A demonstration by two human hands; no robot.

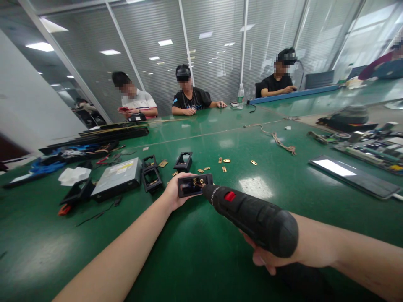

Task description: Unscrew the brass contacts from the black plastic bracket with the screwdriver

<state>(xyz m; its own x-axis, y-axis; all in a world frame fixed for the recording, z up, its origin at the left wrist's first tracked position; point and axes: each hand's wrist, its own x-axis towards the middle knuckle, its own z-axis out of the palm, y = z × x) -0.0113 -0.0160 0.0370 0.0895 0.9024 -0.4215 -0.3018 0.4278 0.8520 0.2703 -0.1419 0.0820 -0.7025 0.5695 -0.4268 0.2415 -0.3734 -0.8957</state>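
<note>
My left hand [174,193] grips a small black rectangular housing [186,187] just above the green table, its open side facing me. Brass-coloured metal parts [201,181] show inside it. In my right hand [262,256] is a black cordless drill [252,216] with a red switch on top, its front end at the right side of the housing. The bit is hidden, so I cannot tell whether it touches a screw. Several loose brass plates [227,160] lie beyond the housing, and another black housing [183,162] stands close behind it.
To the left are more black housings [151,179], a grey disc drive [119,178], a white tissue [74,176] and blue cables [53,165]. A phone [354,175] and circuit boards [371,147] lie at the right. A cord [283,144] and bottle [241,96] are farther back; several people sit opposite.
</note>
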